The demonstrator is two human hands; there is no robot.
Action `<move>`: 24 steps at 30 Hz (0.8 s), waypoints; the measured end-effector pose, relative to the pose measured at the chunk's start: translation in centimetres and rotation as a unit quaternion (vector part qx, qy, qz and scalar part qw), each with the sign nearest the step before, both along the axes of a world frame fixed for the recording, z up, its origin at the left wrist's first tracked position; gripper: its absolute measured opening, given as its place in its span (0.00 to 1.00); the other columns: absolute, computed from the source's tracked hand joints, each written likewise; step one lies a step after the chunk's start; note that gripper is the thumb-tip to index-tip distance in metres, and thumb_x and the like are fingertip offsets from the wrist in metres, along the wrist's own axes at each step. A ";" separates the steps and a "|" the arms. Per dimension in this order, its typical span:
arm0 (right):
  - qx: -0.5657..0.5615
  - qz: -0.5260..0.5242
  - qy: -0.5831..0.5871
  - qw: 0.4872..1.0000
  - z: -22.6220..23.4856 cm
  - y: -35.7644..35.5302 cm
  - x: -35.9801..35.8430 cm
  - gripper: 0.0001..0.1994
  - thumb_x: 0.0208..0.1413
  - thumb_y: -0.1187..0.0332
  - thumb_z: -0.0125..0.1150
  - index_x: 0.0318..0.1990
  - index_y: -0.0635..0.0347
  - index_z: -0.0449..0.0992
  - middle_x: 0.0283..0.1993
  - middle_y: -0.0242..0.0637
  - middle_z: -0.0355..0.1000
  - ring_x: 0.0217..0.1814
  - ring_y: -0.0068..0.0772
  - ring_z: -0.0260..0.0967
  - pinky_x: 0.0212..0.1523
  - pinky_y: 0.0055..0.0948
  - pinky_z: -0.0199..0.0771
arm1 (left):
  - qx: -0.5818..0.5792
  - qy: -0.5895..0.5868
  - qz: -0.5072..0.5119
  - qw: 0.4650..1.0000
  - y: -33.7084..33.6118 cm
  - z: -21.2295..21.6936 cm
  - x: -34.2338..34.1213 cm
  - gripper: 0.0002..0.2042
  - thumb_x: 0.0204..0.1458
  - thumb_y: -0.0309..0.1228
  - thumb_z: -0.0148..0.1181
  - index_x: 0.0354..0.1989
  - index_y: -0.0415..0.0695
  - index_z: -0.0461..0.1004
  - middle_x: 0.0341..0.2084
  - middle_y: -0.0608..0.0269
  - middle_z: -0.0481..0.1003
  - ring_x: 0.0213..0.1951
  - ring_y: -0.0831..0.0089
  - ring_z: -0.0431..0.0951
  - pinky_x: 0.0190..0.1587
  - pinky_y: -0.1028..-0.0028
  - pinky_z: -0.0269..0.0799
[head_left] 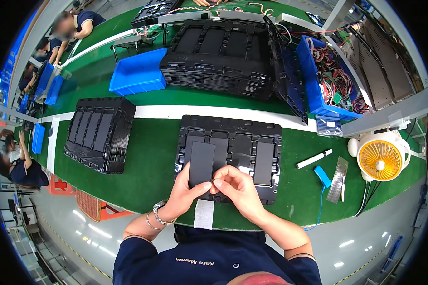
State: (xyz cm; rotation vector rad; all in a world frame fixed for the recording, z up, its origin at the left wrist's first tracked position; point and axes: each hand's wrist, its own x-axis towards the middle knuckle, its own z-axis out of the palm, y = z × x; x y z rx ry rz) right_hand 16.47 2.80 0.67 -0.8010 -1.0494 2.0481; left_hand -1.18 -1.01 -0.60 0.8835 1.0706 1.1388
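My left hand is closed around the lower end of a flat dark rectangular panel, thumb on its near edge. At the panel's lower right corner, my right hand pinches with thumb and fingertips; whatever sits between them is too small to make out. Beneath both hands lies a black plastic tray with long slots. A similar dark panel rests in its right-hand slot, and the slot beside it looks bare and shiny.
Stacked black trays stand left and at the back. A blue bin sits behind; another blue bin holds tangled wires. On the right are a marker, a blue-corded clip, a ruler and a fan. Other people work far left.
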 end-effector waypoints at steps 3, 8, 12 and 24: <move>-0.004 0.003 0.009 1.000 -0.2 0.0 -0.1 0.05 0.63 0.72 0.55 0.38 0.64 0.70 0.34 0.30 0.70 0.38 0.19 0.68 0.44 0.23 0.70 | -0.004 -0.002 -0.007 1.000 -0.1 -0.2 -0.3 0.19 0.55 0.26 0.60 0.53 0.39 0.65 0.43 0.66 0.71 0.45 0.81 0.71 0.48 0.77 0.70; -0.001 0.003 -0.001 1.000 0.2 0.1 -0.1 0.05 0.63 0.72 0.54 0.38 0.64 0.70 0.34 0.30 0.70 0.38 0.19 0.68 0.44 0.23 0.70 | 0.002 0.004 -0.002 1.000 -0.1 -0.2 -0.2 0.19 0.55 0.26 0.60 0.54 0.39 0.65 0.43 0.66 0.71 0.45 0.81 0.71 0.48 0.77 0.70; -0.005 0.001 0.006 1.000 0.0 0.1 0.0 0.05 0.63 0.72 0.54 0.38 0.64 0.70 0.34 0.30 0.70 0.38 0.19 0.68 0.44 0.22 0.69 | -0.005 -0.005 0.001 1.000 0.0 0.1 0.0 0.18 0.55 0.26 0.60 0.53 0.39 0.65 0.43 0.66 0.71 0.45 0.81 0.71 0.48 0.77 0.70; -0.002 0.012 0.005 1.000 -0.2 0.3 0.1 0.03 0.64 0.74 0.53 0.39 0.64 0.69 0.35 0.32 0.72 0.39 0.20 0.69 0.45 0.25 0.72 | -0.014 -0.004 -0.005 1.000 0.0 -0.5 -0.3 0.19 0.55 0.25 0.60 0.54 0.39 0.65 0.43 0.66 0.71 0.44 0.81 0.72 0.47 0.77 0.71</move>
